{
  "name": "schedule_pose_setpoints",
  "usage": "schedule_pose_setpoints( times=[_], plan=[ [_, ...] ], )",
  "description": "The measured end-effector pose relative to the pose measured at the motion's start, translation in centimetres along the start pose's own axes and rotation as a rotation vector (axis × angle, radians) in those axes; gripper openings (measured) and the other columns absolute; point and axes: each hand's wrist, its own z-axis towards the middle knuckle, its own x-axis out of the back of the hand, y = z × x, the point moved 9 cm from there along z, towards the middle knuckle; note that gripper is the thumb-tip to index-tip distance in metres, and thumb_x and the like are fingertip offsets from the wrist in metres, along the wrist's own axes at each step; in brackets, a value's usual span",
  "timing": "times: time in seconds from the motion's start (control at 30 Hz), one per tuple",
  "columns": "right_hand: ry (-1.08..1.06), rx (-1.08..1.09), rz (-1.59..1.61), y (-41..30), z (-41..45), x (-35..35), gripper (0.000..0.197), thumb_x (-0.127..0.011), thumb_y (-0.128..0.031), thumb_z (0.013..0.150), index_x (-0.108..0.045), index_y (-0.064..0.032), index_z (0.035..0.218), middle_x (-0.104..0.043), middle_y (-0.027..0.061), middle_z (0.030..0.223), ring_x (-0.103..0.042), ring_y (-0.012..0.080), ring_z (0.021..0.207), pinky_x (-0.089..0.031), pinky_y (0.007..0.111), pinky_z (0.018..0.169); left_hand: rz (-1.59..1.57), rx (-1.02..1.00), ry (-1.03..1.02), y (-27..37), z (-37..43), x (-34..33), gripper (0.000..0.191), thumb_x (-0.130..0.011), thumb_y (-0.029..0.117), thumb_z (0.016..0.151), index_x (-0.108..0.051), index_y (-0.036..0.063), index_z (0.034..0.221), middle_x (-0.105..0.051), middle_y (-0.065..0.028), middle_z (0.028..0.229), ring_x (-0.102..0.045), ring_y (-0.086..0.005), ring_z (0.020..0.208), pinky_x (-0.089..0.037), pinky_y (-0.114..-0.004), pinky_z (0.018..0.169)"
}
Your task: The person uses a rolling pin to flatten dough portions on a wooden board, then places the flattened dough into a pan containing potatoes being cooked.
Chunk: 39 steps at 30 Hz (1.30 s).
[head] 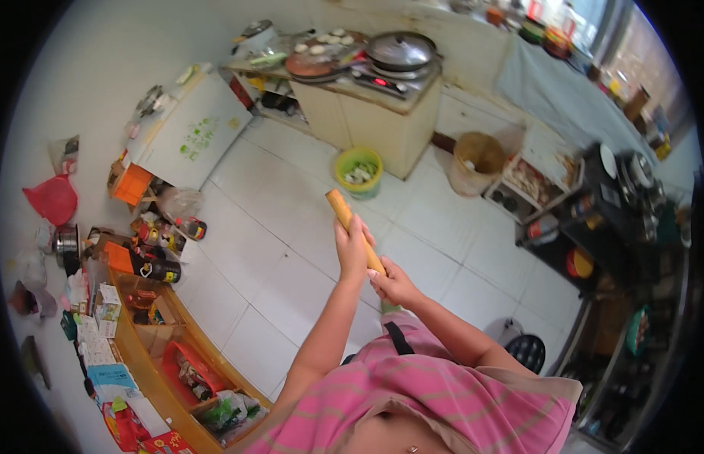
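A light wooden rolling pin (356,231) is held at a slant in front of my body, above the tiled floor. My left hand (352,247) wraps around its middle, leaving the far end bare. Lower down, my right hand (398,284) grips the near end, close to my left wrist. Ahead on the counter, pale round dough pieces (317,50) lie on a round board (312,67). Beside the board, a lidded pan (401,51) sits on an electric cooker (380,83) with a lit red display.
A green-yellow bucket (358,170) with green scraps stands before the counter (374,116). To its right are a beige bin (475,164) and a rack (528,181). Bottles (162,270) and a wooden cabinet (153,340) line the left; a white chest-like appliance (196,136) stands beyond.
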Motion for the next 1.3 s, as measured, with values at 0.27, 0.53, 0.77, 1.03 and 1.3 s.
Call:
schedule_pose_setpoints(
  times=[0.27, 0.53, 0.77, 1.03, 1.3],
  plan=[
    [-0.197, -0.011, -0.270, -3.1, 19.8, -8.7, 0.034, -0.054, -0.040, 0.101, -0.052, -0.0060, 0.100, -0.050, -0.0011, 0.067, -0.049, 0.0080, 0.054, -0.040, 0.025, 0.048, -0.172, -0.007, 0.174, 3.6, 15.0, 14.3, 0.043, -0.047, 0.019, 0.102, -0.034, 0.0056, 0.140, -0.053, -0.0053, 0.095, -0.056, -0.0134, 0.072, -0.051, -0.030, 0.067],
    [-0.123, 0.040, -0.463, -6.8, 38.3, -14.6, 0.040, -0.059, -0.039, 0.098, -0.056, -0.0052, 0.120, -0.056, 0.0037, 0.069, -0.054, 0.0127, 0.056, -0.046, 0.030, 0.054, -0.202, -0.106, 0.214, 10.7, 36.2, 26.1, 0.034, -0.041, 0.022, 0.105, -0.038, 0.0104, 0.136, -0.054, -0.0061, 0.099, -0.057, -0.0156, 0.075, -0.053, -0.035, 0.072],
    [0.251, 0.243, -0.486, -12.0, 53.1, -11.5, 0.041, -0.071, -0.024, 0.090, -0.058, -0.0034, 0.123, -0.067, 0.0147, 0.087, -0.064, 0.0219, 0.074, -0.051, 0.034, 0.069, -0.104, 0.028, -0.038, 12.2, 53.3, 24.3, 0.027, -0.045, 0.020, 0.104, -0.041, 0.0104, 0.128, -0.056, -0.0083, 0.103, -0.063, -0.0200, 0.083, -0.055, -0.036, 0.078],
    [0.491, 0.259, -0.885, -20.6, 65.8, -2.9, 0.044, -0.073, -0.030, 0.085, -0.062, -0.0135, 0.125, -0.070, 0.0137, 0.098, -0.069, 0.0299, 0.083, -0.053, 0.037, 0.074, 0.365, 0.108, -0.168, 7.7, 73.0, 21.9, 0.025, -0.055, 0.026, 0.099, -0.057, 0.0085, 0.117, -0.062, -0.0022, 0.105, -0.063, -0.0122, 0.089, -0.053, -0.029, 0.074],
    [0.817, 0.111, -0.229, -23.0, 77.1, 7.0, 0.042, -0.062, -0.019, 0.096, -0.055, 0.0009, 0.132, -0.058, -0.0011, 0.079, -0.053, 0.0059, 0.063, -0.044, 0.023, 0.057, 0.791, -0.347, -0.296, 12.4, 91.3, 9.5, 0.023, -0.057, 0.021, 0.096, -0.067, 0.0074, 0.112, -0.067, -0.0097, 0.110, -0.066, -0.0257, 0.099, -0.051, -0.037, 0.087]
  ],
)
